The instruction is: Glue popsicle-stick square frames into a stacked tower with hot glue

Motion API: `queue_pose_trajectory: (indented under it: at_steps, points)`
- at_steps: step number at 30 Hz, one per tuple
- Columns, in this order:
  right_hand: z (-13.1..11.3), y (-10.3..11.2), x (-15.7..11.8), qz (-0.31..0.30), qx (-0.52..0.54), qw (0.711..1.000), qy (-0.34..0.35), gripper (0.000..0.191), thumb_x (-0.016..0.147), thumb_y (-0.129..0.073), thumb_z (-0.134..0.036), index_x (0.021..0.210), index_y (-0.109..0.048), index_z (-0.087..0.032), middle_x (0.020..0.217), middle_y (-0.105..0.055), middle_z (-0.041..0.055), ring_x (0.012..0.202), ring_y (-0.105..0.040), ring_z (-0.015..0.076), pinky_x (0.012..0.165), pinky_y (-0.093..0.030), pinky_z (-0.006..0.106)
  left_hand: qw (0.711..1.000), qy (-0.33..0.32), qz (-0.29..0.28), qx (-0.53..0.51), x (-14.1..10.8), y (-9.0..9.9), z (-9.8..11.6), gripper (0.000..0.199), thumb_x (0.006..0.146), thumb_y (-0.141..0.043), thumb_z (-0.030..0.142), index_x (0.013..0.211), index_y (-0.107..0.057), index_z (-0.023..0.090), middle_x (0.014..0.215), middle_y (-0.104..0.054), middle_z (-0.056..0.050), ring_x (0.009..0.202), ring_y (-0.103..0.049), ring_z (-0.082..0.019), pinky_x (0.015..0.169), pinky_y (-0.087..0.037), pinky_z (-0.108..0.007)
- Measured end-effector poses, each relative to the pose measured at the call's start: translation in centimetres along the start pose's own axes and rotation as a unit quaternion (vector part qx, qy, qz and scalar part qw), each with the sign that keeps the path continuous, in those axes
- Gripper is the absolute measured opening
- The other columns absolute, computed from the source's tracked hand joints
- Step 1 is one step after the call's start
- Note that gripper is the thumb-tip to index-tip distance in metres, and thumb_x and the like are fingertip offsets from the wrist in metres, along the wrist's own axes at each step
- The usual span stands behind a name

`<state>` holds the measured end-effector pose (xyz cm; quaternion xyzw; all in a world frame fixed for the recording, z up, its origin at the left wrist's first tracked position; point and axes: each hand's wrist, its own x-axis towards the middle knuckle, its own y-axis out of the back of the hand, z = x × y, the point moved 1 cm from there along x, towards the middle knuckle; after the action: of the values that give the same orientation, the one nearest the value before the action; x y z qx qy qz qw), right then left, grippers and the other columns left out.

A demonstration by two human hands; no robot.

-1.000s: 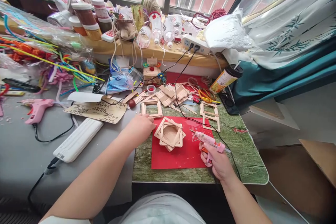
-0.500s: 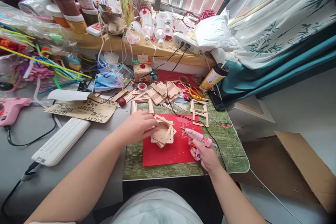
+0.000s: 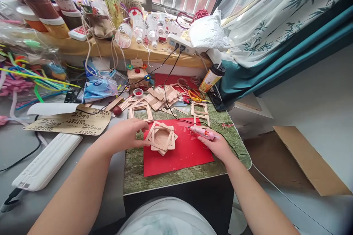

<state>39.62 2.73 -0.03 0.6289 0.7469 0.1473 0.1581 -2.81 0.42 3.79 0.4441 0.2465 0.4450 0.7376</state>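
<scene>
Left of the red sheet (image 3: 190, 154), your L hand (image 3: 124, 136) has thumb near and fingers far, parted about the left corner of the stack (image 3: 163, 138); can't tell if they're actually pinching it. The stack sits on the sheet's left half: hollow, square stick layers turned on one another. Prob. v. light & stiff, dry wood, so not slippery, but the joints may be fragile; a hard squeeze or sideways shove could pop a stick. Best hold = opp. outer corners, low, w/ several layers btwn thumb & fingers; avoid lone sticks at the top. To the right, the glue gun (image 3: 203, 132) is in your R hand (image 3: 219, 145), nozzle pointing left, apart from the stack. R fingers look wrapped round the grip, mostly hidden; can't tell if the trigger's pressed. Gun's prob. heavier, hard plastic, tip maybe hot: handle only, L fingers clear.
</scene>
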Motion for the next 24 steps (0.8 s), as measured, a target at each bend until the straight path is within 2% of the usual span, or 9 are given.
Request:
queue_pose_trajectory:
  at_steps: [4,10,13,15,17,18,20,22,24]
  points:
    - [0.2,0.0,0.2,-0.047,0.018,0.999,0.007,0.050,0.087,-0.086,-0.045,0.133,-0.077,-0.027,0.137,-0.079,0.0094,0.126,-0.074,0.0323,0.113,-0.056,0.049,0.998,0.028,-0.051,-0.012,0.1,-0.5,-0.1,0.041,0.084,-0.086,0.053,0.111,-0.072,0.026,0.108,-0.077,-0.005,0.097,-0.071,-0.028,0.076,-0.049,-0.033]
    - [2.4,0.6,-1.8,0.032,-0.025,0.999,0.023,0.051,0.083,-0.090,-0.045,0.126,-0.073,-0.024,0.128,-0.077,0.0122,0.117,-0.073,0.0322,0.105,-0.059,0.051,0.998,0.010,-0.056,-0.016,0.3,-1.1,-0.2,0.027,0.090,-0.080,0.037,0.113,-0.072,0.024,0.112,-0.078,-0.006,0.101,-0.071,-0.029,0.081,-0.051,-0.034]
    - [2.7,1.0,-3.7,0.163,-0.029,0.981,0.096,0.053,0.083,-0.090,-0.040,0.128,-0.065,-0.026,0.125,-0.070,0.0093,0.109,-0.069,0.0264,0.098,-0.060,0.047,0.998,0.000,-0.060,-0.014,0.3,-1.1,-0.4,0.026,0.092,-0.078,0.036,0.114,-0.073,0.023,0.114,-0.078,-0.007,0.102,-0.072,-0.028,0.083,-0.052,-0.035]
    - [1.7,0.9,-5.4,0.287,-0.020,0.938,0.193,0.039,0.086,-0.085,-0.032,0.118,-0.062,-0.026,0.112,-0.064,0.0058,0.100,-0.065,0.0234,0.093,-0.059,0.044,0.998,-0.006,-0.058,-0.010,0.2,-1.0,-0.6,0.023,0.094,-0.075,0.037,0.113,-0.073,0.023,0.113,-0.077,-0.007,0.102,-0.072,-0.028,0.083,-0.052,-0.035]
    - [0.1,0.1,-7.1,0.331,-0.029,0.897,0.293,0.032,0.087,-0.081,-0.023,0.111,-0.060,-0.026,0.105,-0.060,0.0045,0.097,-0.064,0.0236,0.090,-0.057,0.045,0.998,-0.013,-0.054,-0.007,0.2,-1.0,-0.8,0.021,0.097,-0.072,0.039,0.111,-0.073,0.024,0.112,-0.077,-0.006,0.103,-0.071,-0.027,0.084,-0.052,-0.035]
    - [-0.9,-0.7,-7.7,0.307,-0.044,0.893,0.326,0.033,0.086,-0.080,-0.018,0.112,-0.060,-0.027,0.104,-0.061,0.0050,0.096,-0.064,0.0245,0.089,-0.057,0.045,0.999,-0.016,-0.051,-0.005,0.1,-1.0,-0.9,0.021,0.097,-0.071,0.041,0.111,-0.073,0.024,0.112,-0.077,-0.006,0.103,-0.071,-0.026,0.084,-0.052,-0.034]
    - [-2.7,-2.7,-8.3,0.184,-0.070,0.916,0.350,0.036,0.088,-0.076,-0.013,0.118,-0.062,-0.027,0.107,-0.065,0.0070,0.099,-0.067,0.0266,0.090,-0.059,0.048,0.999,-0.020,-0.049,-0.002,0.1,-1.0,-0.9,0.022,0.098,-0.071,0.042,0.111,-0.073,0.025,0.113,-0.077,-0.006,0.103,-0.071,-0.026,0.085,-0.052,-0.034]
    - [-3.9,-5.2,-8.0,0.064,-0.085,0.939,0.326,0.042,0.092,-0.071,-0.013,0.130,-0.063,-0.029,0.117,-0.068,0.0097,0.112,-0.069,0.0292,0.098,-0.060,0.051,0.999,-0.026,-0.047,0.000,0.1,-0.9,-0.9,0.022,0.099,-0.070,0.042,0.112,-0.072,0.025,0.113,-0.077,-0.006,0.105,-0.071,-0.025,0.086,-0.052,-0.034]
    - [-4.2,-7.6,-6.8,0.029,-0.086,0.957,0.275,0.045,0.098,-0.066,-0.015,0.140,-0.062,-0.030,0.132,-0.067,0.0124,0.126,-0.067,0.0305,0.109,-0.058,0.054,0.998,-0.036,-0.044,0.003,0.1,-0.9,-0.7,0.022,0.101,-0.069,0.043,0.113,-0.073,0.025,0.113,-0.077,-0.006,0.105,-0.071,-0.025,0.087,-0.052,-0.034]
